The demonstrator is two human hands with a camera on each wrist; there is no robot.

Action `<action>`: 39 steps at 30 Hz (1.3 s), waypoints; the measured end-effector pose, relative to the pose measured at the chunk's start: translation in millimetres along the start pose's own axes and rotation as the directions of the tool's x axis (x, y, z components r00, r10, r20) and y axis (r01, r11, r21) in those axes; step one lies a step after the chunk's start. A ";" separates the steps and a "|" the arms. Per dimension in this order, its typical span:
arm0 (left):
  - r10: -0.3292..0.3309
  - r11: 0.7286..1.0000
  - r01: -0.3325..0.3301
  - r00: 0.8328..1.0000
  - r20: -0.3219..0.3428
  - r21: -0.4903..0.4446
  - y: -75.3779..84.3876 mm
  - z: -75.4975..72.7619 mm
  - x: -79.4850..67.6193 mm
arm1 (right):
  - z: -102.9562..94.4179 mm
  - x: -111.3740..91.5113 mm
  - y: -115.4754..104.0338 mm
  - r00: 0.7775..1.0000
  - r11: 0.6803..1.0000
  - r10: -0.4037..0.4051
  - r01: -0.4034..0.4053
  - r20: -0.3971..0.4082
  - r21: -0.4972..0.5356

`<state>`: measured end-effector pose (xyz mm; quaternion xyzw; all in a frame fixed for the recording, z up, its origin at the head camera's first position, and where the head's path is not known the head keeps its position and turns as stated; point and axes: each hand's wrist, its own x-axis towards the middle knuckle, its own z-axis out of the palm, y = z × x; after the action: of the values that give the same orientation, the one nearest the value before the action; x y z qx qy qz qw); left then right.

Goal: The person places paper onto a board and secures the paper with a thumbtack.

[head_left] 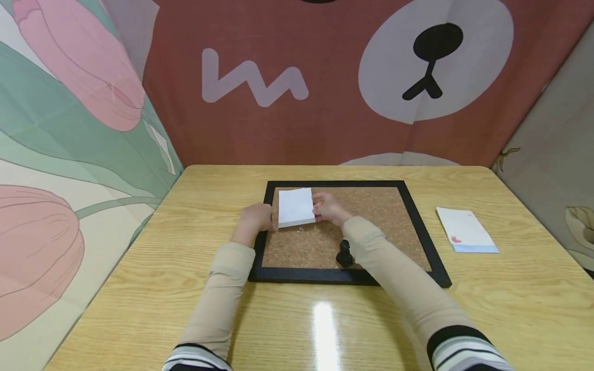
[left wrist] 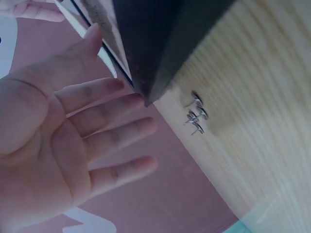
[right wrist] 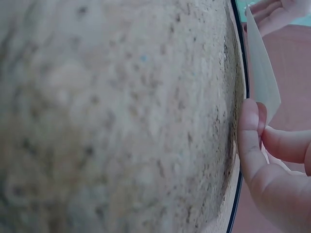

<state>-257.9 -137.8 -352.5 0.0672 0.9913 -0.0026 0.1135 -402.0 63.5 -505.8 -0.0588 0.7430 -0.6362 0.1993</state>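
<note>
Right sleeve (head_left: 413, 288) over corkboard (head_left: 382, 214), notepad (head_left: 467, 232) alongside

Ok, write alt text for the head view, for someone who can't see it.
A person's right hand pinches a white paper over the left part of a black-framed corkboard, with the left hand at the board's left edge. The board lies on a wooden table; another paper with pink prints lies to its right, and a reddish backdrop rises behind.

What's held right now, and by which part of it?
White rectangular paper over the black-framed cork board, pinched by the right hand at the paper's right edge in the head view. Left hand holds nothing.
</note>
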 end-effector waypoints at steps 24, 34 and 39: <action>0.177 0.978 -0.173 0.984 -0.021 0.118 -6.0 3.5 13.0 | 39.7 -72.3 -69.9 0.996 0.995 0.055 -0.061 -0.067 -0.079; 0.121 0.983 -0.132 0.989 0.087 0.128 -12.2 8.8 25.7 | 48.6 -108.3 -102.3 0.994 0.988 0.094 -0.101 -0.060 -0.121; 0.113 0.981 -0.126 0.989 0.091 0.146 -12.0 12.4 29.8 | 50.8 -124.5 -116.4 0.994 0.987 0.100 -0.103 -0.035 -0.126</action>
<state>-285.5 -146.0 -371.4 0.1349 0.9769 -0.0736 0.1487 -288.8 37.7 -371.0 -0.0245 0.7870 -0.5771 0.2166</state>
